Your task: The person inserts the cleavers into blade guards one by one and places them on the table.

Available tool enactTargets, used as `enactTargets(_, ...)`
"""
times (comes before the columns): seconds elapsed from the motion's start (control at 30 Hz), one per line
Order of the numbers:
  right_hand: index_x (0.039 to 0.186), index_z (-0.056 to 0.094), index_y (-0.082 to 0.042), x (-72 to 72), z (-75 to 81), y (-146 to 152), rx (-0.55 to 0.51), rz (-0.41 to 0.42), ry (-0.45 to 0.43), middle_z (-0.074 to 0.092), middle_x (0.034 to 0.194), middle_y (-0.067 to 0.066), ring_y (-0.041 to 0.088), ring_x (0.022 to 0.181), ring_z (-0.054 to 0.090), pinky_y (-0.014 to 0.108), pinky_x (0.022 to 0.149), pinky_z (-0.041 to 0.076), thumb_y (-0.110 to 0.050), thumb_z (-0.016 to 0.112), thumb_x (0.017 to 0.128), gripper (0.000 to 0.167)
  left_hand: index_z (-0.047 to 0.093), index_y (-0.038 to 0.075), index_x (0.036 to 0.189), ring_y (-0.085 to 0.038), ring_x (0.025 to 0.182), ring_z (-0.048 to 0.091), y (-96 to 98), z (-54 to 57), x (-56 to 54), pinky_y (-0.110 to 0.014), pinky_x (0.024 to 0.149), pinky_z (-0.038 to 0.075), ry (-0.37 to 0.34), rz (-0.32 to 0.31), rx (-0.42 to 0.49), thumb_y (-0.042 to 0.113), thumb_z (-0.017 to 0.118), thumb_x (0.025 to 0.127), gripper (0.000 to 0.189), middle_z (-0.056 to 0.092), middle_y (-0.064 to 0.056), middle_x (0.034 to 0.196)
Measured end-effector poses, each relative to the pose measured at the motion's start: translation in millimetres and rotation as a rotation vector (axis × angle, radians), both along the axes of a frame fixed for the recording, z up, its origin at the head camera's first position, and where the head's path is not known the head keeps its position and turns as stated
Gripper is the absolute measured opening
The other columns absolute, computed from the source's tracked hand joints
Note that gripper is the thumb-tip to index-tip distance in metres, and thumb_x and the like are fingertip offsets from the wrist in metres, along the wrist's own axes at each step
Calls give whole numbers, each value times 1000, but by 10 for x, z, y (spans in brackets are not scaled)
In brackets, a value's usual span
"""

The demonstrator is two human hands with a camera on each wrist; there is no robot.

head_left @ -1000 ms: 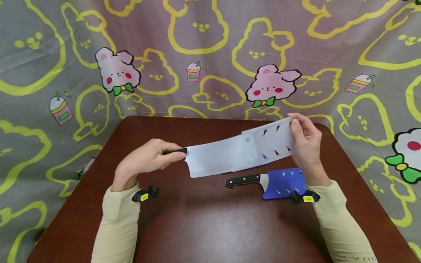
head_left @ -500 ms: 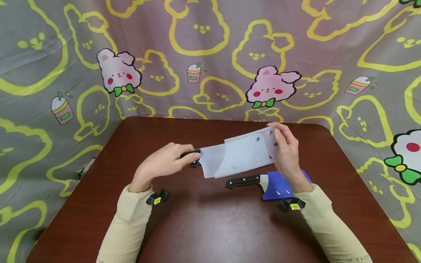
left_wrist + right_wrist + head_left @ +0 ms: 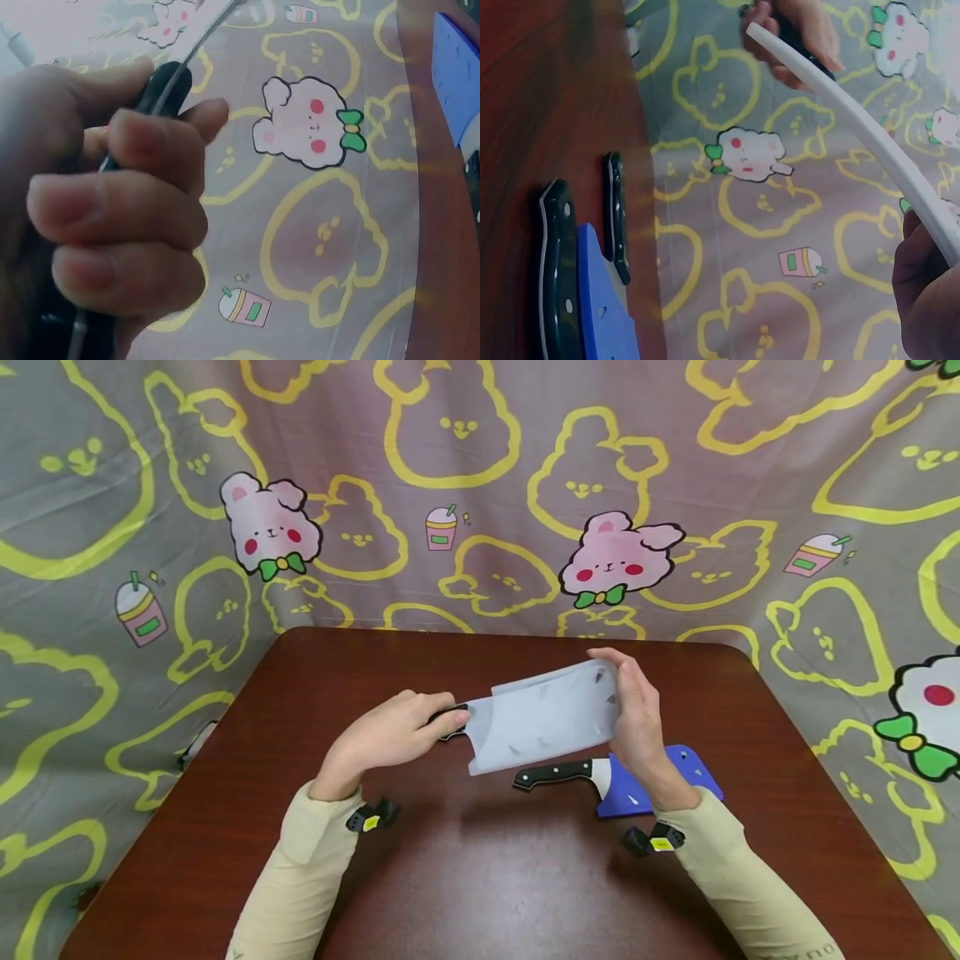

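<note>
A cleaver has its bright blade mostly inside a translucent white blade guard (image 3: 551, 720); a strip of bare blade (image 3: 480, 717) shows near the handle. My left hand (image 3: 393, 731) grips the black handle, with fingers curled round it in the left wrist view. At the guard's far end, my right hand (image 3: 639, 718) holds it, palm side against the end and fingers reaching behind the top corner. The cleaver is held above the table, tilted up to the right. Just below lies a second cleaver with a black handle (image 3: 555, 772) in a blue blade guard (image 3: 678, 768).
A further black knife handle (image 3: 616, 217) lies behind the blue-guarded cleaver, mostly hidden by the held one in the head view. The brown table (image 3: 480, 877) ends at a patterned curtain (image 3: 480, 568) at the back and sides.
The white guard has slid left over the blade, covering most of it. Both hands have come closer together; my right thumb has left the guard's front face.
</note>
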State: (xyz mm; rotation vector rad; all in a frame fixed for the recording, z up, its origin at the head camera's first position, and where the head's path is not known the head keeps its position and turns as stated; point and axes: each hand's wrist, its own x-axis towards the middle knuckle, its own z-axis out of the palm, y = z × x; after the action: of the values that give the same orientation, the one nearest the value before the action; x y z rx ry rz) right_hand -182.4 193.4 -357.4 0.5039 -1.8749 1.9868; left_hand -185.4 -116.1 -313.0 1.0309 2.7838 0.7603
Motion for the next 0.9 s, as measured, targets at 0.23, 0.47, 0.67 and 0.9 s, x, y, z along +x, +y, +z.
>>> enactTargets(0.23,126,56,-1,-7,13,-17,12,13,18,57,104,0,15,90,58,26,67,52,-25,40,106,35,52,18,77,-6,50,40,-6,-13,6,-25,55,36,-36,24,15,43,49,102,35,42,6,58)
enactTargets(0.47,133,49,-3,-55,8,63,201,59,-54,57,108,2,14,93,63,29,69,57,-15,47,103,32,57,19,82,-11,51,54,-65,-26,-30,-29,58,44,-116,33,8,47,59,96,32,53,4,59)
enactTargets(0.67,137,46,-11,-63,-95,76,456,168,-177,52,120,9,19,100,60,33,75,57,-20,49,103,35,64,17,93,-11,54,55,-210,-121,-101,-28,55,47,-209,32,-22,43,72,87,28,57,2,66)
enactTargets(0.9,130,54,-16,7,-325,-53,715,291,-186,59,111,9,21,84,57,30,67,49,-24,52,103,28,67,19,98,-17,61,61,-422,-278,-222,-29,61,50,-338,9,-144,32,74,88,18,62,1,73)
